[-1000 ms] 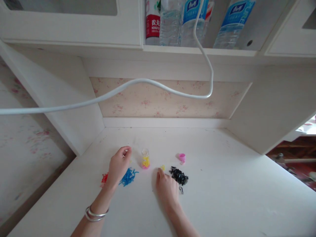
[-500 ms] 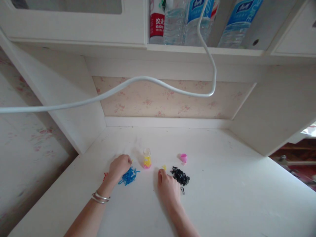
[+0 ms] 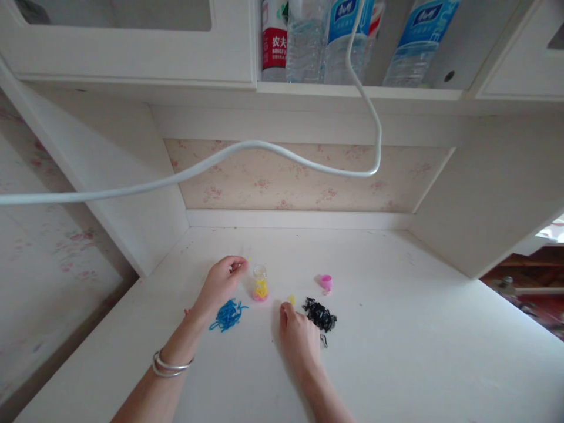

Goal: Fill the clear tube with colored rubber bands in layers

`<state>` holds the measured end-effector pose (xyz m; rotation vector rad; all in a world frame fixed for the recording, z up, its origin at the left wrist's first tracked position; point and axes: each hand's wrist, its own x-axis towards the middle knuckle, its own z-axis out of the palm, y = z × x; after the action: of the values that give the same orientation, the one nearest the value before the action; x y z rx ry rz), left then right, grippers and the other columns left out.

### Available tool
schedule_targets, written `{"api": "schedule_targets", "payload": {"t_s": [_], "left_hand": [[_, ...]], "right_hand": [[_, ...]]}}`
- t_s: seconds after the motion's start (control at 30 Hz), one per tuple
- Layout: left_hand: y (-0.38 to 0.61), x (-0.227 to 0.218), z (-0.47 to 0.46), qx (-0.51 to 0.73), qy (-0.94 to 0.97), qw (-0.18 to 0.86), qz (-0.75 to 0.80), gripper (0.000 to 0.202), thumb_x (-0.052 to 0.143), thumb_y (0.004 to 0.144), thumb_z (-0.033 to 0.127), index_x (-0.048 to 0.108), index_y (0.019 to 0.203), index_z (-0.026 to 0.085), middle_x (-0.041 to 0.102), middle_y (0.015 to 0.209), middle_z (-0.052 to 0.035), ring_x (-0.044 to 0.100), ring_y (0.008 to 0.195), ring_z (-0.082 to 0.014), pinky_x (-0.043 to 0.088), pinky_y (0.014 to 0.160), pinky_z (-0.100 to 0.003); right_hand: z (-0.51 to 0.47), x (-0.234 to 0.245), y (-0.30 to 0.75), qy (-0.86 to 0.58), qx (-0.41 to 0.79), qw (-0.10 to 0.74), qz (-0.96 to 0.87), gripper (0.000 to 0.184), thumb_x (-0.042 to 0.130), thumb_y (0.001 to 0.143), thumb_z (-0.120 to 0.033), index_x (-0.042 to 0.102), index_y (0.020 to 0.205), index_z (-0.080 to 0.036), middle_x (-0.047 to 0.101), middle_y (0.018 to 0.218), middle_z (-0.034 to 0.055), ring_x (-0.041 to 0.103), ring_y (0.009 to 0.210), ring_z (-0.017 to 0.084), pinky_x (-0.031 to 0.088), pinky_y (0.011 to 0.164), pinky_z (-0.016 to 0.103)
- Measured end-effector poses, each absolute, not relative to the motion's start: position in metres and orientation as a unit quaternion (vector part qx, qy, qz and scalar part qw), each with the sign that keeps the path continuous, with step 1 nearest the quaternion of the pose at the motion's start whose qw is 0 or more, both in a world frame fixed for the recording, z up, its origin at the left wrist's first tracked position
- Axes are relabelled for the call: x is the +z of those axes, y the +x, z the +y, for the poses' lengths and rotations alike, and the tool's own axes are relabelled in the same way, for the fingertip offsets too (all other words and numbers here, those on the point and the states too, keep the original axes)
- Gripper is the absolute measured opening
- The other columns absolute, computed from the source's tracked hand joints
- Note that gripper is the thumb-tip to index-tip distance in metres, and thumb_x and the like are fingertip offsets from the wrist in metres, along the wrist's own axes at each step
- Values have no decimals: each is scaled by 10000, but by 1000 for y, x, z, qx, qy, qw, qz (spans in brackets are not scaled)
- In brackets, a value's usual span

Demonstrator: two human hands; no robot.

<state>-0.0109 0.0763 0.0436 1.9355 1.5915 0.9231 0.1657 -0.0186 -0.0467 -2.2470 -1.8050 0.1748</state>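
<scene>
My left hand (image 3: 224, 283) is pinched, with a tiny yellow rubber band (image 3: 249, 259) showing at its fingertips. Just right of those fingertips stands a small clear bottle (image 3: 259, 273), uncapped, with yellow bands above a pink base. Below my left hand lies a heap of blue rubber bands (image 3: 228, 315). My right hand (image 3: 300, 335) rests on the table with curled fingers; yellow rubber bands (image 3: 291, 299) poke out at its thumb and fingertip. Beside it is a pile of black rubber bands (image 3: 320, 314). A bit of red (image 3: 187, 311) is mostly hidden behind my left wrist.
A pink cap (image 3: 326, 282) lies on the white table (image 3: 396, 341) behind the black pile. A white cable (image 3: 211, 160) hangs across the view in front. Above, a cupboard shelf (image 3: 361, 89) holds several water bottles (image 3: 305, 47). Side panels enclose the table's back.
My left hand has moved up and right, from beside the blue heap to near the bottle's mouth, with the yellow band. My right hand has barely moved.
</scene>
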Motion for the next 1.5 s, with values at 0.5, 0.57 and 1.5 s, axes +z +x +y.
{"api": "schedule_targets", "payload": {"t_s": [0.5, 0.57, 1.5], "left_hand": [[6, 51, 69, 387, 693, 264, 548, 362, 490, 831, 450, 704, 941, 180, 729, 949, -59, 655, 837, -194, 493, 775, -296], [2, 53, 64, 397, 687, 258, 551, 355, 477, 845, 446, 694, 950, 185, 724, 962, -58, 651, 825, -186, 493, 767, -292], [-4, -56, -49, 317, 699, 393, 506, 363, 392, 915, 458, 646, 831, 212, 608, 751, -50, 555, 645, -140, 425, 558, -216]], "right_hand": [[-18, -52, 169, -763, 88, 158, -621, 310, 322, 972, -253, 632, 984, -279, 730, 755, 20, 687, 623, 191, 350, 491, 209], [-19, -55, 170, -756, 102, 188, -618, 326, 317, 970, -266, 643, 988, -282, 727, 744, 19, 681, 619, 188, 344, 494, 211], [55, 20, 134, -596, 400, 548, -430, 454, 670, 716, -531, 744, 952, -150, 603, 678, 3, 407, 532, 86, 299, 469, 199]]}}
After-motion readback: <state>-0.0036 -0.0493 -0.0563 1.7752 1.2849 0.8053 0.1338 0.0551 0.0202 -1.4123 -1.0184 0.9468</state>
